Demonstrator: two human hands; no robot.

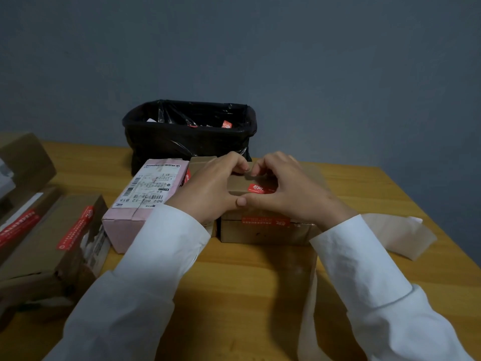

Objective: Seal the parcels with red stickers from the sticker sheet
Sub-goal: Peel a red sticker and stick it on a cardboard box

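Note:
A small brown cardboard parcel [263, 231] stands on the wooden table in front of me. A red sticker [260, 188] lies on its top and another red sticker [265, 221] runs along its front seam. My left hand [210, 187] and my right hand [289, 190] both rest on the parcel's top. Their thumbs meet at the near edge and their curled fingertips press down at the far edge. A pink parcel [145, 196] with a white shipping label lies just left of it. The sticker sheet's backing paper [400, 234] lies at the right.
A black-lined bin [190, 134] with scraps inside stands behind the parcels against the grey wall. Several brown boxes [52, 246] with red stickers are stacked at the left edge. Another strip of backing paper [309, 321] lies under my right sleeve.

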